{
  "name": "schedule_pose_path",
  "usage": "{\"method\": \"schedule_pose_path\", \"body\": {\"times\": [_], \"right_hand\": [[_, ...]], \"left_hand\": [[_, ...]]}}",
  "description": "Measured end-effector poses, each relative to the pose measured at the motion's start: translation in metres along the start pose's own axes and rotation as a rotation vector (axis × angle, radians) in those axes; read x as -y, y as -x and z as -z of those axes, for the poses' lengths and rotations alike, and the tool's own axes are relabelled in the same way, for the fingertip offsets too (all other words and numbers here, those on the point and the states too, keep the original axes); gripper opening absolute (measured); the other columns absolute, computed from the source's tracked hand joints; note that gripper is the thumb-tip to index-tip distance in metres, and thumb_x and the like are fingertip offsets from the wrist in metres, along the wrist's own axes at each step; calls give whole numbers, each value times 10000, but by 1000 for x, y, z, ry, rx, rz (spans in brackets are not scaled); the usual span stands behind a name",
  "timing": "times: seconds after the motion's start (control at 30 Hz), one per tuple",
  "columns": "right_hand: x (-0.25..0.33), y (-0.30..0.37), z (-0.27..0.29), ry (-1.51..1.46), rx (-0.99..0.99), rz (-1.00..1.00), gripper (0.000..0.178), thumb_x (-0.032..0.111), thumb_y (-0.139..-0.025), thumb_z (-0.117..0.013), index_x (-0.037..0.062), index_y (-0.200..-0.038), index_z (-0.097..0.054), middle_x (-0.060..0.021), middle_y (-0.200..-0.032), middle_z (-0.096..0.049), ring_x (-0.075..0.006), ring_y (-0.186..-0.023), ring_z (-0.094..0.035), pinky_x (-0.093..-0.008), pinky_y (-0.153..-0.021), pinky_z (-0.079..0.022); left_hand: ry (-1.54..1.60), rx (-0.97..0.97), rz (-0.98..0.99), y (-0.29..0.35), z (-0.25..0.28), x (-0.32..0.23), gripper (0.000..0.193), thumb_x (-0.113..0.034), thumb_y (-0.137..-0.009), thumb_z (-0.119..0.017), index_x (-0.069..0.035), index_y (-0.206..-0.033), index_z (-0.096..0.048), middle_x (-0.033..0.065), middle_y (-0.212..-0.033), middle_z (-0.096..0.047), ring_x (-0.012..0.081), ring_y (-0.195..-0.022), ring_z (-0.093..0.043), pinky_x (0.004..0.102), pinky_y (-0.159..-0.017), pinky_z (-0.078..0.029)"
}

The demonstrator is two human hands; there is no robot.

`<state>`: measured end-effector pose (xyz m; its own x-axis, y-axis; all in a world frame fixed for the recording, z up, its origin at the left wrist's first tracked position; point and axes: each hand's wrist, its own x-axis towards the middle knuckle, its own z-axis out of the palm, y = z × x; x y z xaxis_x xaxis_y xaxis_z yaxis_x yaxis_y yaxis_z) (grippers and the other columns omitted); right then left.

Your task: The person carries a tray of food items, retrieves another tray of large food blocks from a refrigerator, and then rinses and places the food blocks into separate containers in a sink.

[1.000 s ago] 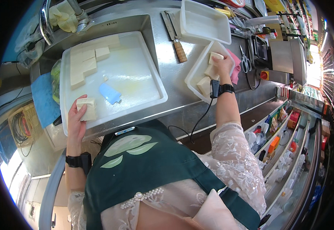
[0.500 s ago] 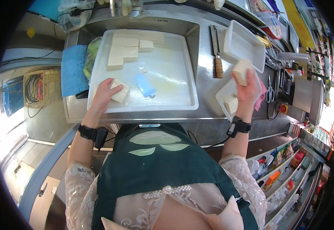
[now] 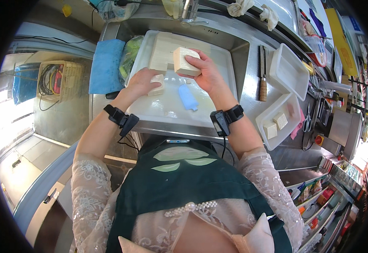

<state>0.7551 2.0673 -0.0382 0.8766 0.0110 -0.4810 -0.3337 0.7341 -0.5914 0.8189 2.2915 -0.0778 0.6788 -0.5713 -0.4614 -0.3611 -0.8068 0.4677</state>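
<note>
My right hand [image 3: 209,71] is closed round a pale tofu block [image 3: 185,63], holding it above a large white tray [image 3: 222,120]. Lower and to the left, my left hand [image 3: 141,83] grips another tofu block [image 3: 157,85] at the tray's left side; its fingers partly cover that block. Behind both hands, more tofu [image 3: 162,49] stands in rows in the tray, partly hidden by the right hand's block. A light blue scraper-like piece [image 3: 187,98] lies on the wet tray floor. To the right, a white container [image 3: 263,114] holds two tofu blocks [image 3: 275,125].
A second white container [image 3: 286,69] sits farther back, with a wooden-handled knife [image 3: 263,80] beside it on the steel counter. Scissors [image 3: 307,122] and a pink cloth [image 3: 297,128] lie at right. Left of the tray are a blue cloth [image 3: 106,67] and bagged greens [image 3: 131,55].
My right hand has swung left from over the near container to above the tray, a tofu block in it. Two blocks now show in that container. My left hand has moved farther in.
</note>
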Motion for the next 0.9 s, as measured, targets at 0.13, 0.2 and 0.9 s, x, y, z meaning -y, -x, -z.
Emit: {"method": "schedule_pose_path", "body": {"times": [0.13,0.2,0.9], "right_hand": [[2,1,1,16,-35,-10,390,57,-844,-649,41,-1195,-480,-125,-1106,-581,-289,-1000,-615,-503,-762,-574],[2,2,1,30,-52,-10,392,57,-845,-646,36,-1198,-477,-131,-1109,-582,-290,-999,-618,-497,-763,-575],[8,-14,-6,102,-51,33,381,76,-856,-652,39,-1201,-496,-107,-1108,-593,-249,-984,-626,-449,-799,-568]], "left_hand": [[-71,-108,-184,0,-5,8,333,-268,-769,-707,-104,-1055,-656,109,-1054,-598,314,-1032,-560,399,-877,-461],[-53,-115,-172,-1,-6,9,315,-253,-762,-711,-104,-1034,-659,106,-1035,-598,308,-1017,-552,403,-874,-456],[522,-532,-347,-17,84,-42,339,-242,-875,-636,-60,-1160,-609,83,-1052,-650,161,-947,-609,297,-804,-478]]}}
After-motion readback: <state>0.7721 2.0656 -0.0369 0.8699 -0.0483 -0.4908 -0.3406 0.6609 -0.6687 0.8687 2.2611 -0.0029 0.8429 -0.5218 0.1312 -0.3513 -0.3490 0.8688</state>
